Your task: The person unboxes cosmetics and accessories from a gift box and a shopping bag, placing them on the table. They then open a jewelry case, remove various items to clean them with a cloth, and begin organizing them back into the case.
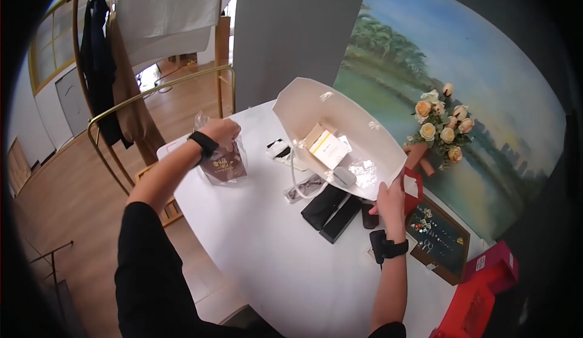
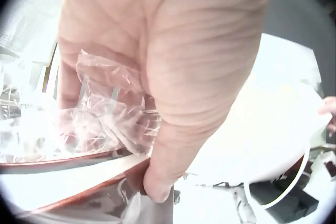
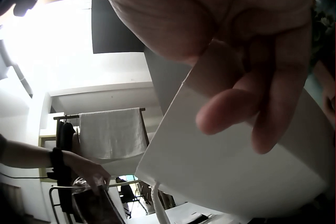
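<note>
My left hand (image 1: 221, 133) grips a brown box with gold lettering (image 1: 223, 167) by its top, over the left edge of the table. Crinkled clear plastic (image 2: 113, 113) wraps the box, and the thumb presses against its side in the left wrist view. With my right hand (image 1: 392, 203) I pinch the rim of a white paper bag (image 1: 303, 104), which is tilted with its mouth towards me. Inside the bag are a small white box (image 1: 330, 150), a grey rounded item (image 1: 344, 176) and clear plastic (image 1: 366, 171). A white cord handle (image 1: 293, 171) hangs from the bag's near side.
Near the bag on the white table (image 1: 243, 241) lie a black case (image 1: 325, 206), a long black box (image 1: 340, 219) and glasses in clear wrapping (image 1: 305, 187). A jewellery board (image 1: 438, 241), red boxes (image 1: 470, 307) and a flower bunch (image 1: 440, 122) stand right. Left is a gold rail (image 1: 161, 86).
</note>
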`<state>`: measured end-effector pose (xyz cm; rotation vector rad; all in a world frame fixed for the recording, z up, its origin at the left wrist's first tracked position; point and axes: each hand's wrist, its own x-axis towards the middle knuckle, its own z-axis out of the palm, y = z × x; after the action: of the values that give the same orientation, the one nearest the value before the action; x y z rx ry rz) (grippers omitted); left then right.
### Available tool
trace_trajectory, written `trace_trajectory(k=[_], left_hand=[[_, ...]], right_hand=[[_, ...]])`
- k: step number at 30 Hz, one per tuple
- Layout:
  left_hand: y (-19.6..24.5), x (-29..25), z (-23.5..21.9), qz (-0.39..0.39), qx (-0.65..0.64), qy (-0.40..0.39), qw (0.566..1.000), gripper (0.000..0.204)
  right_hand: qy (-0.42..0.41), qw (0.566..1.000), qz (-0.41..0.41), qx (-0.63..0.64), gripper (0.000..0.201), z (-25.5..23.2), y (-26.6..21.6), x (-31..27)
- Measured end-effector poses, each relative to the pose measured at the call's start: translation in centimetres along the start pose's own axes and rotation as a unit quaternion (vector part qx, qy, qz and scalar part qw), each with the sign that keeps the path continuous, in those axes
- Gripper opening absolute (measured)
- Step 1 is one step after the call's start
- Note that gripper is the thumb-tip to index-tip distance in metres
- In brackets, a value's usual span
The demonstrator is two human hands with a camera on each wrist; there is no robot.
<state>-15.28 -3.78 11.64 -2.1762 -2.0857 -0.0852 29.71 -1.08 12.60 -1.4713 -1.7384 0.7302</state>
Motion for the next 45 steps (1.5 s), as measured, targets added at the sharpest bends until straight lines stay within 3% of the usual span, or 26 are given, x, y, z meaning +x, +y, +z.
trace_trajectory(k=[3, 5, 9, 11, 13, 15, 17, 18, 19, 20, 21, 23, 29, 30, 32, 35, 37, 39, 40, 41, 43, 45], left_hand=[[0.3, 2.9, 3.9, -0.015, 0.057, 0.065, 0.996, 0.022], [1.9, 2.2, 2.2, 0.002, 0.042, 0.096, 0.995, 0.024], [7.0, 3.1, -4.0, -0.051, 0.030, 0.107, 0.992, 0.031], [9.8, 5.2, -6.1, 0.051, -0.035, 0.151, 0.987, 0.035], [13.3, 9.6, -6.2, 0.102, -0.170, 0.122, 0.973, 0.031], [17.1, 13.8, -4.5, 0.028, -0.334, -0.014, 0.942, 0.031], [18.6, 18.1, -0.9, -0.045, -0.324, -0.109, 0.939, 0.042], [19.2, 19.2, 0.0, -0.041, -0.328, -0.106, 0.938, 0.042], [20.0, 20.0, 0.8, -0.064, -0.254, -0.113, 0.958, 0.048], [20.5, 21.0, 1.6, -0.088, -0.179, -0.119, 0.973, 0.054], [19.8, 23.2, 4.3, -0.087, -0.184, -0.118, 0.972, 0.054], [17.3, 27.1, 10.9, -0.026, -0.141, -0.074, 0.987, 0.060], [20.0, 22.7, 5.7, -0.126, -0.195, -0.099, 0.968, 0.056], [19.9, 23.1, 6.5, -0.127, -0.195, -0.101, 0.967, 0.056], [19.4, 24.7, 9.0, -0.137, -0.232, -0.019, 0.963, 0.056], [19.7, 25.0, 10.1, -0.128, -0.228, -0.019, 0.965, 0.054], [19.4, 24.8, 9.7, -0.134, -0.247, -0.049, 0.958, 0.065], [19.9, 24.0, 9.8, -0.195, -0.331, 0.026, 0.923, 0.069], [20.1, 23.1, 9.6, -0.177, -0.309, 0.009, 0.934, 0.100], [20.6, 22.7, 9.1, -0.177, -0.312, 0.015, 0.933, 0.100], [22.1, 22.5, 8.1, -0.235, -0.244, -0.083, 0.937, 0.118], [23.5, 21.9, 7.4, -0.243, -0.256, -0.093, 0.931, 0.122]], right_hand=[[-0.007, 1.000, -0.012, 0.001, 0.059, 0.2, 1.3, 0.5], [-0.018, 1.000, -0.008, -0.010, 0.064, 0.1, 1.3, 0.6], [-0.021, 1.000, 0.001, 0.001, 0.068, -0.1, 0.2, 0.0], [-0.022, 1.000, 0.006, -0.005, 0.070, -0.1, 0.0, -0.4], [-0.022, 1.000, 0.013, -0.005, 0.070, -0.1, -0.4, -0.7], [-0.018, 1.000, 0.018, -0.006, 0.070, 0.2, -0.3, -0.8], [-0.018, 1.000, -0.024, 0.000, 0.069, 0.9, 0.7, -0.9], [0.032, 0.994, -0.095, -0.038, 0.068, 2.2, 3.3, -0.1], [0.043, 0.991, -0.115, -0.054, 0.068, 2.3, 2.9, -0.3], [0.007, 0.997, -0.071, -0.011, 0.068, 1.7, 2.3, -0.6], [-0.030, 0.999, -0.024, 0.033, 0.068, 0.7, 0.7, -1.4], [-0.035, 0.999, -0.022, 0.033, 0.068, 0.3, 0.6, -1.5], [-0.040, 0.998, -0.026, 0.045, 0.068, 0.4, 0.5, -1.4], [-0.039, 0.998, -0.021, 0.043, 0.068, 0.4, 0.3, -1.3], [-0.039, 0.998, -0.009, 0.038, 0.068, 0.3, 0.1, -1.1], [-0.033, 0.999, -0.010, 0.030, 0.068, 0.5, 0.2, -1.0], [-0.035, 0.999, -0.002, 0.039, 0.069, 0.4, -0.2, -0.9], [-0.031, 0.999, -0.008, 0.035, 0.069, 0.5, -0.3, -1.0], [-0.030, 0.999, -0.010, 0.035, 0.069, 0.5, -0.3, -1.1], [-0.028, 0.999, -0.016, 0.032, 0.069, 0.5, -0.4, -1.1], [-0.044, 0.999, -0.001, 0.020, 0.069, 0.5, -0.5, -1.1], [-0.039, 0.999, -0.004, 0.027, 0.069, 0.5, -0.5, -1.0]])
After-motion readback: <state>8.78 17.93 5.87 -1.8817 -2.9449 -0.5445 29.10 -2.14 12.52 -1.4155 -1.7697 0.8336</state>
